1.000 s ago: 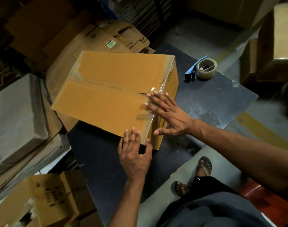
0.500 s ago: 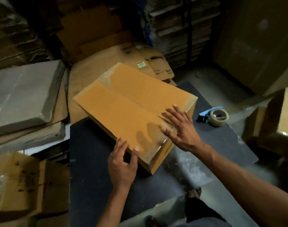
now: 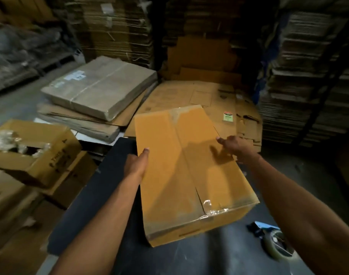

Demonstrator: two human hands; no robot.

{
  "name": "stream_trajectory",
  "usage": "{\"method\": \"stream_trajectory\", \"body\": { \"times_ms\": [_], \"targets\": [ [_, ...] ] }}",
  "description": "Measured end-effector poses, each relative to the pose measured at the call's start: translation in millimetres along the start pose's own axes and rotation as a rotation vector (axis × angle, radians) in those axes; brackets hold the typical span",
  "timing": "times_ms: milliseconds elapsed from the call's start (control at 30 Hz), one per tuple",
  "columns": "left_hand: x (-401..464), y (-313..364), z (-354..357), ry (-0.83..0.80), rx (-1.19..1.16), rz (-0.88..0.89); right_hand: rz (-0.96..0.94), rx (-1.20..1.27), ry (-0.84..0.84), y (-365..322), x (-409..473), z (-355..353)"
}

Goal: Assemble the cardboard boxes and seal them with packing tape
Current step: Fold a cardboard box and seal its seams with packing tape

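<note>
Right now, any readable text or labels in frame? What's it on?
None readable.
Open box, left: dark print on side, blurred.
Green sticker on flat cardboard: too small.
White label on wrapped bundle: blurred.
Held box: no print visible.

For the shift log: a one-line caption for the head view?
Both hands, left and right, hold the taped cardboard box by its sides.
</note>
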State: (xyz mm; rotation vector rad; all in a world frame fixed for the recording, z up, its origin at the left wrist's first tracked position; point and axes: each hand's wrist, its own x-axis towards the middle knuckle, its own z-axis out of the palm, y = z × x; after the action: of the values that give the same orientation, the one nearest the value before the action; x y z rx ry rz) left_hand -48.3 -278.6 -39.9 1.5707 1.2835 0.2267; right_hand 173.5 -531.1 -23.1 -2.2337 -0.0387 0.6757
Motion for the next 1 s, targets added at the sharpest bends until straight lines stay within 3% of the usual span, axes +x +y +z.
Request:
{"method": "stream_trajectory", "body": {
  "times_ms": [133, 300, 633, 833, 1000],
  "targets": [
    [-10, 3, 0, -0.1, -0.053, -0.019, 0.067, 0.117, -0.024, 5, 9, 19],
    [-33, 9, -20, 0.008, 0.037, 0.094, -0.08, 0.184, 0.019, 1, -24, 15],
    [-88, 86, -60, -0.212, -0.081, 0.506, -0.211, 0.373, 0.237, 15, -174, -87],
    [-148, 114, 27, -0.42, -0.114, 0.659, -0.171, 0.366, 0.611, 70, -264, -164],
    [-252, 134, 102, -0.788, -0.085, 0.759, -0.107, 0.391, 0.877, 144, -349, -236]
  ]
}}
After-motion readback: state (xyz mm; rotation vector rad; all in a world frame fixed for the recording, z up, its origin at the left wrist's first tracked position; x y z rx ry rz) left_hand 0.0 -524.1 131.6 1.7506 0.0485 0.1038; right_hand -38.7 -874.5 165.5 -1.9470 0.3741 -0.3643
